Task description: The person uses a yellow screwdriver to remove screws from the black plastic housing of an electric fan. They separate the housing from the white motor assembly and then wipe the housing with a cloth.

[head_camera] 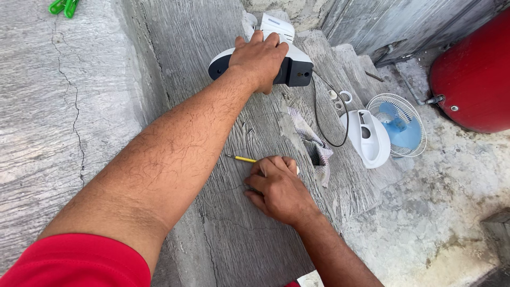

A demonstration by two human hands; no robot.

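At frame top, the left hand (258, 58) clamps the dismantled fan body (291, 66); the right hand (279, 188) closes on a yellow screwdriver (244, 159); reassembly undone

Cracked concrete steps (133, 79) carrying a fan base (297, 66); below it, checked cloth (313, 143), black cord (319, 114), white housing (369, 138).

Wide bare grey concrete slab (58, 122) at left: plenty of room. Outstretched left arm (175, 159) blocks middle. Far: white-and-black fan base (295, 66) under left hand (258, 58). Right of right hand (280, 190): checked rag (314, 146), black cord (317, 114), white fan cover (369, 139), blue fan head (399, 125) crowd steps.
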